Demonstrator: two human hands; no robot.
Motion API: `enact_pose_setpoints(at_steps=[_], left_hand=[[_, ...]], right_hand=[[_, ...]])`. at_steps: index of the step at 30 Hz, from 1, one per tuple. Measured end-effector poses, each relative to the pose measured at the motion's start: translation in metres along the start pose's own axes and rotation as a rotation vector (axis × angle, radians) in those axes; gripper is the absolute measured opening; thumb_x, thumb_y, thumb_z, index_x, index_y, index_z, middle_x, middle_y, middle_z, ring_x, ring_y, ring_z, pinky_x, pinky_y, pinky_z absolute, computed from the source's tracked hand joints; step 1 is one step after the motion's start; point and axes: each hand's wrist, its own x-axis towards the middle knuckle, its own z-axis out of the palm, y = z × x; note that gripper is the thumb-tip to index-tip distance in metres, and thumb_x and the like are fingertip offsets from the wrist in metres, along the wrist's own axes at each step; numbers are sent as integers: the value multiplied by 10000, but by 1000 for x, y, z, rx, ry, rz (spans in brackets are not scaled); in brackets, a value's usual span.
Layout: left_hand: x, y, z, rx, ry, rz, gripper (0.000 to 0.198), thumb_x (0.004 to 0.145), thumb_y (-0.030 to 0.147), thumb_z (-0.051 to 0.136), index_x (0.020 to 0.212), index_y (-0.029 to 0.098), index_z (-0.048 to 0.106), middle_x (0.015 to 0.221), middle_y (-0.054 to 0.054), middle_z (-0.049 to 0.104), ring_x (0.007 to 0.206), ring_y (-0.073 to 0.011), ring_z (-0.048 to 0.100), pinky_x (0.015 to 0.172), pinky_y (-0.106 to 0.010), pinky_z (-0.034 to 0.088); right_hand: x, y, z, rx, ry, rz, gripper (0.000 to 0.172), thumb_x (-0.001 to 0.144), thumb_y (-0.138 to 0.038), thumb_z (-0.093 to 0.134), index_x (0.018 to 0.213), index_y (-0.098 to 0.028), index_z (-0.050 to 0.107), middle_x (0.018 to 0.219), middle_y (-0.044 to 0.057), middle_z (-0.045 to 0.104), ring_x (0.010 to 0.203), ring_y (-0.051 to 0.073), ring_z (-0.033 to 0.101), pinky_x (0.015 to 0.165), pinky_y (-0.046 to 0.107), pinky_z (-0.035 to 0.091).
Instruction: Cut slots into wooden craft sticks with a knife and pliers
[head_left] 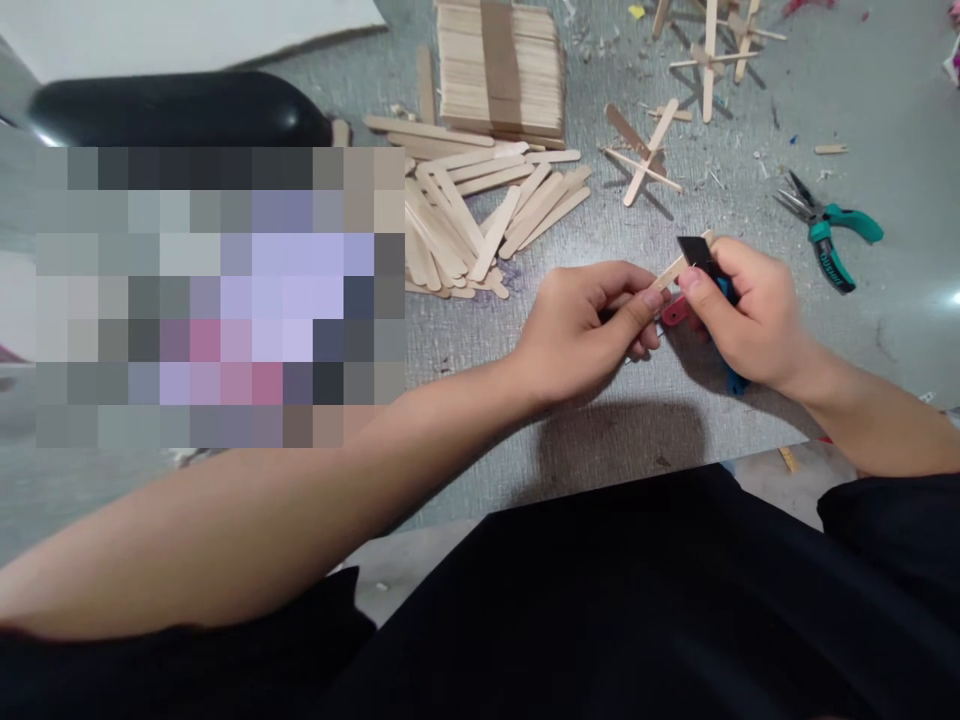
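My left hand (pixel 592 325) is closed in a pinch on a wooden craft stick (pixel 673 272), held just above the grey floor mat. My right hand (pixel 750 310) is wrapped round a cutting tool (pixel 697 252) with a black head and blue and red handles, and the head sits against the stick's far end. Both hands meet at mid-right of the view.
A loose heap of craft sticks (pixel 480 215) and a neat stack (pixel 501 70) lie beyond. Glued stick crosses (pixel 645 150) and a bigger stick frame (pixel 712 50) sit at the back. Teal pliers (pixel 829 230) lie right. A black object (pixel 180 105) and a blurred patch fill the left.
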Motion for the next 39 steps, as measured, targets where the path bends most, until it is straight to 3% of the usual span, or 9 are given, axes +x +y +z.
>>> enact_pose_setpoints(at_steps=[7,14,19,24,30,32,35,39], left_hand=[[-1,2,-6,98,-113,41,461,1127,649,837,1081,192,873,793,-43,864,678,-154,810,668,-249,665],[-1,-1,-4,277,30,146,385,1155,535,752,977,215,869,798,-46,841,705,-162,740,668,-293,569],[-1,0,-6,263,-19,140,118,998,325,825,1021,215,860,883,-46,866,730,-176,735,678,-309,577],[0,-3,-6,238,-4,177,150,1027,346,793,1021,209,854,900,-51,864,744,-177,743,696,-325,584],[0,-6,-11,325,-19,234,265,1082,512,795,1108,253,847,951,-52,839,790,-212,737,730,-399,606],[1,-6,-15,391,-41,297,329,1054,533,799,1234,260,832,1112,-83,858,937,-258,778,859,-465,650],[3,-6,-20,569,-82,369,601,990,648,819,1430,240,778,1377,-154,828,1240,-368,767,1084,-611,622],[2,-6,-19,797,-181,296,832,940,742,856,1591,245,709,1615,-207,722,1510,-488,652,1221,-707,513]], right_hand=[[3,-2,0,222,12,137,224,1105,-411,792,941,-277,719,721,-31,677,545,151,565,546,368,478],[-3,-1,0,92,63,2,257,1137,-431,809,938,-270,796,836,19,739,841,199,740,730,361,576],[-2,-3,1,108,67,-27,245,1135,-390,799,926,-265,774,842,29,747,879,213,744,794,377,591],[2,0,1,151,29,25,246,1109,-418,813,930,-258,762,824,17,738,795,187,719,752,354,587],[9,2,-7,263,-158,251,225,1035,-403,836,885,-257,753,658,-31,640,555,142,573,557,322,486],[12,2,-11,307,-267,346,251,1011,-383,857,838,-257,727,599,-37,601,519,146,549,526,325,468],[15,2,-19,286,-430,483,381,996,-435,931,777,-262,671,570,-42,592,489,142,557,502,321,465],[19,-1,-34,93,-587,527,463,1047,-514,927,766,-259,662,584,-21,644,517,141,598,520,311,457]])
